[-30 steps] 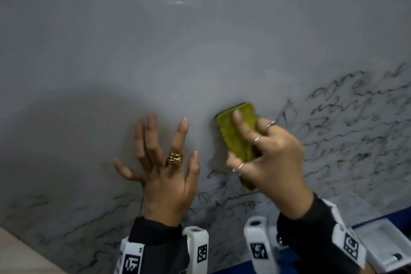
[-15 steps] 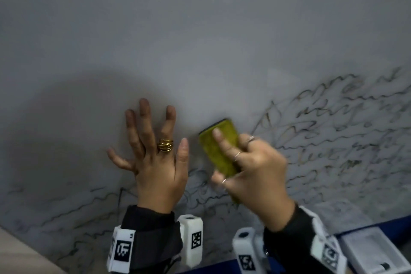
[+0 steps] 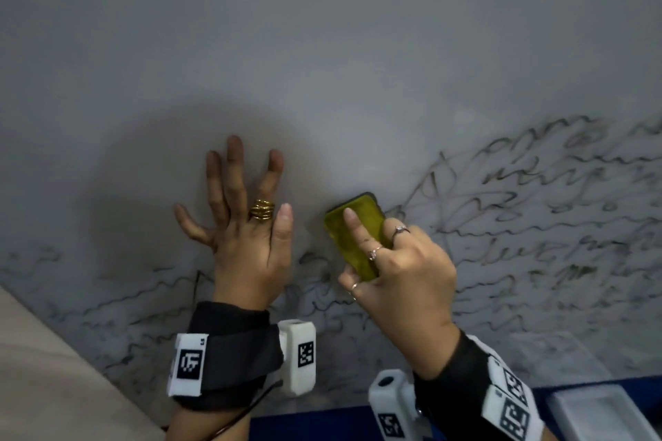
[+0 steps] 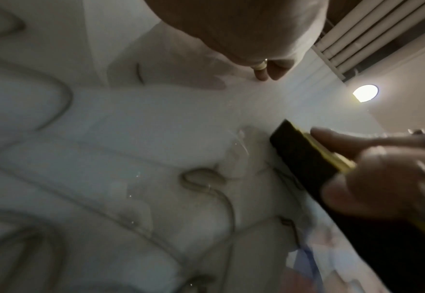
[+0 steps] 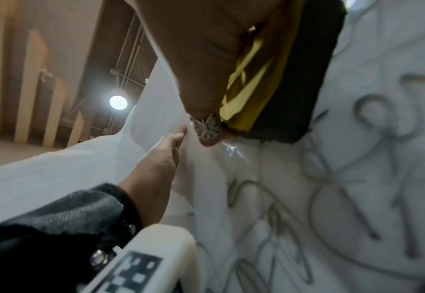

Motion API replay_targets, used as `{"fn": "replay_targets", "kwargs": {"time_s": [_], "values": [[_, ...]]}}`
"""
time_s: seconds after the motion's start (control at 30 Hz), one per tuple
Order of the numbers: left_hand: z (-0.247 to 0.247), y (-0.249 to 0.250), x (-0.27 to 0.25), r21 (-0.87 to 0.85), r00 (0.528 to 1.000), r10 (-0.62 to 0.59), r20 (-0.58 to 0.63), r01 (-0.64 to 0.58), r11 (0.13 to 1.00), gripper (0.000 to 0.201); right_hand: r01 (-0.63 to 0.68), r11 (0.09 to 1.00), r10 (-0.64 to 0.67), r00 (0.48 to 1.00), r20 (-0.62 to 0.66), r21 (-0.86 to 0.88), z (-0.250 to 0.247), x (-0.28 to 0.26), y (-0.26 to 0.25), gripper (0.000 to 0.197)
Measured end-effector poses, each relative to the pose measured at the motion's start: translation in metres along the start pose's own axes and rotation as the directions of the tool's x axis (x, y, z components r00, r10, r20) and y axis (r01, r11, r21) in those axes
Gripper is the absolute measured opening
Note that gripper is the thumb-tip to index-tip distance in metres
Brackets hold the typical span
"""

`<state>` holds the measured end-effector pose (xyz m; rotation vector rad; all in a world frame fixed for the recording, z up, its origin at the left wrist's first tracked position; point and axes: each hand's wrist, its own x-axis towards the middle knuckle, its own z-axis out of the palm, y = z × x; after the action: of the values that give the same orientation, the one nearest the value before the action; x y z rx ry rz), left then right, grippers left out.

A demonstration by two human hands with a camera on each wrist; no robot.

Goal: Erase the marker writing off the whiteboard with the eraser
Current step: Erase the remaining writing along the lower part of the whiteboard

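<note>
Half the whiteboard (image 3: 322,46) is showing clean while my right hand (image 3: 404,283), gripping the yellow eraser (image 3: 353,236), is scrubbing remaining scribbles (image 3: 537,225), left hand (image 3: 247,236) splayed flat.

The left hand (image 3: 247,225) lies flat, fingers straight and spread. The right hand (image 3: 401,272) curls beside it in a grip, index finger extended, both wrists in dark sleeves.

A white tray (image 3: 605,412) sits at lower right, and a round ceiling lamp (image 5: 118,102) glows
</note>
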<state>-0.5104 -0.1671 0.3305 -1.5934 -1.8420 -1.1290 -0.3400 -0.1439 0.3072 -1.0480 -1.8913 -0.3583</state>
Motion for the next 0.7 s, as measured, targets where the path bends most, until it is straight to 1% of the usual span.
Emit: {"fn": "replay_targets", "kwargs": {"time_s": [0.1, 0.17, 0.23, 0.33, 0.4, 0.43, 0.5, 0.57, 0.6, 0.63, 0.7], "values": [[-0.002, 0.000, 0.000, 0.000, 1.000, 0.009, 0.014, -0.009, 1.000, 0.053, -0.033, 0.999, 0.033, 0.999, -0.034, 0.007, -0.004, 0.002, 0.003, 0.056], [-0.003, 0.000, 0.001, 0.007, 0.999, 0.016, 0.028, -0.016, 1.000, 0.053, -0.059, 0.998, 0.060, 0.997, -0.058, 0.021, -0.004, 0.013, -0.006, 0.057], [-0.003, -0.001, 0.001, 0.008, 0.999, 0.015, 0.031, -0.015, 1.000, 0.053, -0.050, 0.999, 0.051, 0.997, -0.063, 0.015, -0.001, 0.021, -0.019, 0.059], [-0.002, -0.001, 0.000, 0.001, 0.999, 0.019, 0.032, -0.019, 1.000, 0.053, 0.006, 1.000, -0.006, 1.000, 0.011, -0.025, 0.006, 0.008, -0.024, 0.060], [-0.002, -0.003, 0.000, -0.009, 0.999, 0.032, 0.033, -0.032, 0.999, 0.053, -0.004, 0.999, 0.008, 0.998, 0.067, -0.052, 0.006, -0.012, -0.014, 0.061], [-0.002, -0.004, 0.000, -0.012, 0.999, 0.040, 0.035, -0.039, 0.999, 0.054, -0.030, 0.998, 0.034, 0.997, 0.070, -0.059, 0.003, -0.020, -0.005, 0.063], [-0.002, -0.004, 0.000, -0.024, 0.998, 0.050, 0.047, -0.049, 0.999, 0.055, -0.112, 0.990, 0.113, 0.993, 0.013, -0.088, -0.009, -0.021, 0.014, 0.062], [-0.001, -0.001, 0.000, -0.040, 0.997, 0.042, 0.057, -0.040, 0.998, 0.058, -0.217, 0.970, 0.207, 0.974, -0.095, -0.107, -0.026, -0.005, 0.032, 0.061], [0.001, 0.002, -0.001, -0.046, 0.998, 0.034, 0.057, -0.032, 0.998, 0.060, -0.251, 0.961, 0.233, 0.961, -0.152, -0.118, -0.032, 0.005, 0.039, 0.062], [0.002, 0.006, -0.002, -0.054, 0.998, 0.031, 0.057, -0.028, 0.998, 0.062, -0.266, 0.956, 0.240, 0.951, -0.193, -0.122, -0.035, 0.014, 0.042, 0.063], [0.005, 0.015, -0.004, -0.077, 0.996, 0.063, 0.070, -0.057, 0.995, 0.062, -0.249, 0.962, 0.219, 0.948, -0.230, -0.111, -0.033, 0.020, 0.044, 0.064]]}}
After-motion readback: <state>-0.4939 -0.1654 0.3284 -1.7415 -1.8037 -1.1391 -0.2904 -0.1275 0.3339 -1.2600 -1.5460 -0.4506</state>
